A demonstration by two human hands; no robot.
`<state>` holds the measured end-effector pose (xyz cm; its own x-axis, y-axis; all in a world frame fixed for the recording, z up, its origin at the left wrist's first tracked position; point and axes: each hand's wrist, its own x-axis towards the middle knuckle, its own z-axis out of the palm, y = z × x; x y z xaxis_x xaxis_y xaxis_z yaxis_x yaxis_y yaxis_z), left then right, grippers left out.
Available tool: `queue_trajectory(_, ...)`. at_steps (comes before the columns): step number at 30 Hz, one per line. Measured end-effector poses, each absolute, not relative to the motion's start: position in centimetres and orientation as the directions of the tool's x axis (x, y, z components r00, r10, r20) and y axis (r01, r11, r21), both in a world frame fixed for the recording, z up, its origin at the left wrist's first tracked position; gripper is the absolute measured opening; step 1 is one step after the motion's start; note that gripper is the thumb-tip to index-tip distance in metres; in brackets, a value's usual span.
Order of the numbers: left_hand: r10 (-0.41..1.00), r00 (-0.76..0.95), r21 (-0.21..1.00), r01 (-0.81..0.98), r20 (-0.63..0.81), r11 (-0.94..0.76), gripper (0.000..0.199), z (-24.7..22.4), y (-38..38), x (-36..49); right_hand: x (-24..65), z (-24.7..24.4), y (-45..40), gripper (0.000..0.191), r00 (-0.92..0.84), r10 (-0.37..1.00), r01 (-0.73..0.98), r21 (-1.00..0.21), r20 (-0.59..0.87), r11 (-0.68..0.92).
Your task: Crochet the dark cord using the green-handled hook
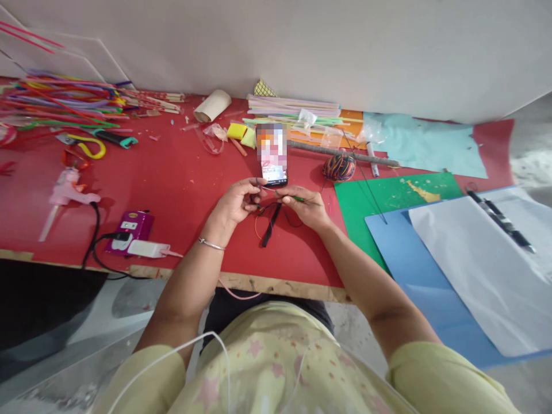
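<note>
My right hand (pixel 305 204) grips a slim crochet hook (pixel 297 198) with a green handle, its metal shaft pointing left. My left hand (pixel 241 198) is closed in a pinch on dark multicoloured yarn (pixel 257 223), right at the hook's tip. The stitches between my fingers are too small to make out. Loose yarn and a black strip (pixel 271 226) lie on the red table just below my hands. Beyond them a phone (pixel 273 164) with a lit, blurred screen stands propped up. To its right rests a multicoloured yarn ball (pixel 339 168).
On the left are a pink glue gun (pixel 69 188), yellow-handled scissors (pixel 92 146), a purple power socket (pixel 133 227) and a heap of pipe cleaners (pixel 69 100). A green sheet (pixel 366 201), a blue folder (pixel 414 276) and papers (pixel 466 276) lie right. A cardboard tube (pixel 213 106) sits behind.
</note>
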<state>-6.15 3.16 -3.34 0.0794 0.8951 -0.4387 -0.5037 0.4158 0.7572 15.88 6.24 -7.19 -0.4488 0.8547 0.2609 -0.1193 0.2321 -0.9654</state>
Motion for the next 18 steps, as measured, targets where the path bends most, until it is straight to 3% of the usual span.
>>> queue_trajectory(11, 0.920, -0.005, 0.838, -0.414, -0.393, 0.356, 0.031, -3.7, 3.0, -6.1, 16.2, -6.3, 6.2, 0.031, -0.478, 0.843, -0.075, -0.968, 0.246, 0.240)
queue_trajectory(18, 0.929, -0.046, 0.867, -0.378, -0.368, 0.325, 0.033, -3.7, 3.1, -5.9, 16.0, -6.1, 6.0, 0.025, -0.477, 0.811, -0.018, -0.926, 0.340, 0.377)
